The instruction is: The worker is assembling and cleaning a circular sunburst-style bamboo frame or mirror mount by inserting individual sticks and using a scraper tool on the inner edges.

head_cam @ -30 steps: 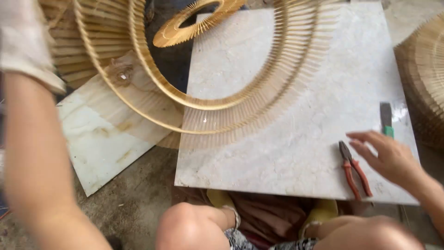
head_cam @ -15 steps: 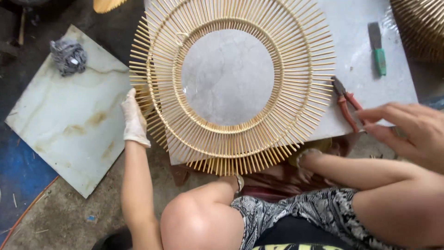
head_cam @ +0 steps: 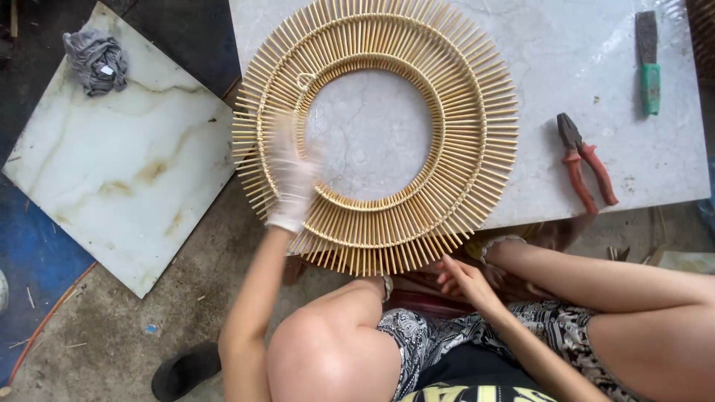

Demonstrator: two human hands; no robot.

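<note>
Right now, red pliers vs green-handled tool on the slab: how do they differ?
The pliers have two red handles and lie slanted; the green-handled tool has one handle, a flat dark blade, and lies nearly straight. The pliers sit nearer the slab's front edge, the green-handled tool farther back. Both rest untouched on the marble slab.

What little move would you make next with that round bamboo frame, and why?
Probably slide the bamboo ring frame further onto the marble slab. Its near edge overhangs the slab above the knees, the gloved left hand presses its left side, and the bare right hand waits just under that edge.
</note>
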